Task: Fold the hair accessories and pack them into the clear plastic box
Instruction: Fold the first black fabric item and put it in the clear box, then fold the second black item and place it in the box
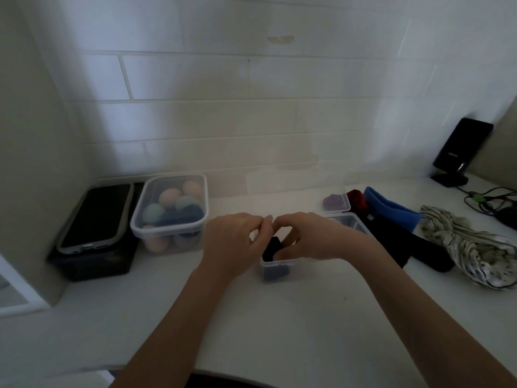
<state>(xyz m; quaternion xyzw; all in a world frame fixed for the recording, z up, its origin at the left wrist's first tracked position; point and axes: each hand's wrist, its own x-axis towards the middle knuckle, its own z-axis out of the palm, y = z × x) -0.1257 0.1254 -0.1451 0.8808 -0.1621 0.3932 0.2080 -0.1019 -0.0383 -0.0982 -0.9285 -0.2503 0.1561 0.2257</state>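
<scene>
Packing step: at frame centre, the left hand (233, 242) and right hand (303, 238) – fingers curled, pinching – push a folded black accessory (272, 249) into the clear plastic box (275, 268). Next, likely seat it flat – then fetch another.

Two hands, the left hand (235, 242) and the right hand (310, 236), are over one small clear plastic box (275, 266) that has one black hair accessory (272, 249) in it. There are three more clear containers: one tub of coloured balls (170, 214), of which about eight show, one lidded box (337, 203) and one open box (351, 222). Loose on the table (279, 317) lie one blue band (391, 210), one black band (414, 247) and one striped band (470, 247), with one phone (95, 217) at the left.
</scene>
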